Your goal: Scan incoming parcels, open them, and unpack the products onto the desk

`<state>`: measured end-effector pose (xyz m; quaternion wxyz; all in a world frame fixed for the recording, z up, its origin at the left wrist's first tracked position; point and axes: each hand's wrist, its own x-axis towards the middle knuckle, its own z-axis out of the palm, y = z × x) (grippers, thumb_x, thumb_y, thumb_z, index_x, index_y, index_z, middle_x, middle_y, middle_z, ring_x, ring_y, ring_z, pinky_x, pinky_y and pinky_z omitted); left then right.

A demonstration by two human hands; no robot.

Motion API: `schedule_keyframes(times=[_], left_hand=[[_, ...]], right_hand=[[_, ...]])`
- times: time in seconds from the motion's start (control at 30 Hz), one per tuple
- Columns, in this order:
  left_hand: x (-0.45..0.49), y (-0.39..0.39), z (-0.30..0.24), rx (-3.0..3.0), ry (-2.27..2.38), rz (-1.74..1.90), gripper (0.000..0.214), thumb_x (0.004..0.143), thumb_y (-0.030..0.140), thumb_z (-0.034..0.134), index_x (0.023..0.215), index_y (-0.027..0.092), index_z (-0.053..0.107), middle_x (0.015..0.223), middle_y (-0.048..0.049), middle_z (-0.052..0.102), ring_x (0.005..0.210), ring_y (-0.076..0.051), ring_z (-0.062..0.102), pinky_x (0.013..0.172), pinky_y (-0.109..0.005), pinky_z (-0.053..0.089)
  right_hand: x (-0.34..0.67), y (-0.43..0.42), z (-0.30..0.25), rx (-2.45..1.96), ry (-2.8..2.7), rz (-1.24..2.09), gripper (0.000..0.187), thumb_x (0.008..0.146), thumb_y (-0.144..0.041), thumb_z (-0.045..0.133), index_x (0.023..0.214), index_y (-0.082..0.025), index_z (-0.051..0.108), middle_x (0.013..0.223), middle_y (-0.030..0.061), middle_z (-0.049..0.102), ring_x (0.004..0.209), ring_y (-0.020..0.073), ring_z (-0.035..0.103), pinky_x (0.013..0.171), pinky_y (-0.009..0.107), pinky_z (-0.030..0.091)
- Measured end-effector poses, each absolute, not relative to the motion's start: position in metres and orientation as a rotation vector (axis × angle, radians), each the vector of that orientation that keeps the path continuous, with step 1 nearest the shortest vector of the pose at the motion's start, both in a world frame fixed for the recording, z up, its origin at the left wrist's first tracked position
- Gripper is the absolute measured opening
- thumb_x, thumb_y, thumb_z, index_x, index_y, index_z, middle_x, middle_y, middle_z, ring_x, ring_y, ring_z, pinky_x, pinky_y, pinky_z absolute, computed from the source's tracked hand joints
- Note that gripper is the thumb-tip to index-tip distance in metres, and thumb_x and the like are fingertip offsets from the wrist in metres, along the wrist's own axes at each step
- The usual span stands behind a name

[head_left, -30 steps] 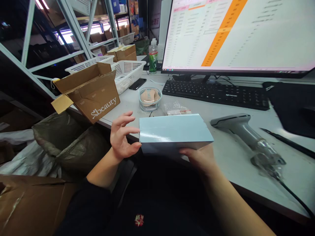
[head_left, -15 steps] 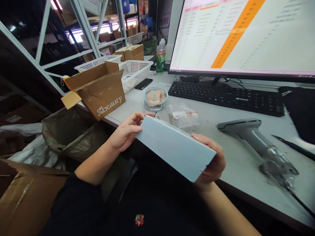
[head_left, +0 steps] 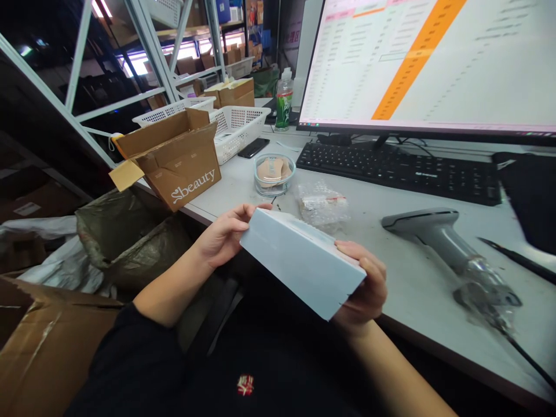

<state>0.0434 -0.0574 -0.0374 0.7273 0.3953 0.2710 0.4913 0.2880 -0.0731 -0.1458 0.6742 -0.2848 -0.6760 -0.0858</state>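
1. Left hand [head_left: 223, 234] and right hand [head_left: 365, 289] each clasp one end of the pale blue box [head_left: 299, 260], which is tilted just before the desk's [head_left: 391, 249] near edge.
2. Gripping the ends firmly should stop it slipping.

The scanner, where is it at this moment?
Head view, right side: the scanner lies on the desk, nearer than the keyboard, right of the blue box.

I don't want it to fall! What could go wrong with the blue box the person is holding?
1. The blue box is tilted, held only at its ends by the left hand and right hand, past the desk edge; it might slip and drop.
2. Swung forward, it could bump the glass dish.
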Motion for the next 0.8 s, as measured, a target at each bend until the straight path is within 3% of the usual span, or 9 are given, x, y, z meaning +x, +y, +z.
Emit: schedule_keyframes(times=[0.2, 0.57, 0.8], left_hand=[[0.04, -0.055, -0.041, 0.909, 0.595, 1.044, 0.023, 0.065, 0.02, 0.078, 0.08, 0.018, 0.061, 0.131, -0.0054, 0.062, 0.103, -0.022, 0.061, 0.078, -0.03, 0.049], [0.035, -0.045, -0.051, 0.954, 0.564, 0.99, 0.031, 0.06, 0.022, 0.086, 0.073, 0.018, 0.058, 0.129, -0.0068, 0.063, 0.103, -0.023, 0.062, 0.077, -0.03, 0.049], [0.031, -0.043, -0.054, 1.019, 0.522, 0.976, 0.032, 0.059, 0.025, 0.089, 0.072, 0.018, 0.06, 0.127, -0.0074, 0.064, 0.103, -0.023, 0.062, 0.081, -0.032, 0.05]], right_hand=[[0.287, -0.08, -0.143, -0.725, -1.524, -0.219, 0.06, 0.093, -0.042, 0.058, 0.15, -0.043, 0.039, 0.117, 0.0071, 0.063, 0.102, 0.0315, 0.067, 0.092, 0.062, 0.058], [0.284, -0.085, -0.135, -0.592, -1.51, -0.217, 0.059, 0.096, -0.029, 0.055, 0.155, -0.035, 0.045, 0.119, 0.0081, 0.065, 0.102, 0.0285, 0.067, 0.097, 0.058, 0.054], [0.282, -0.088, -0.13, -0.623, -1.484, -0.194, 0.05, 0.104, -0.032, 0.035, 0.153, -0.04, 0.046, 0.113, 0.0072, 0.065, 0.098, 0.0274, 0.067, 0.094, 0.058, 0.056]])
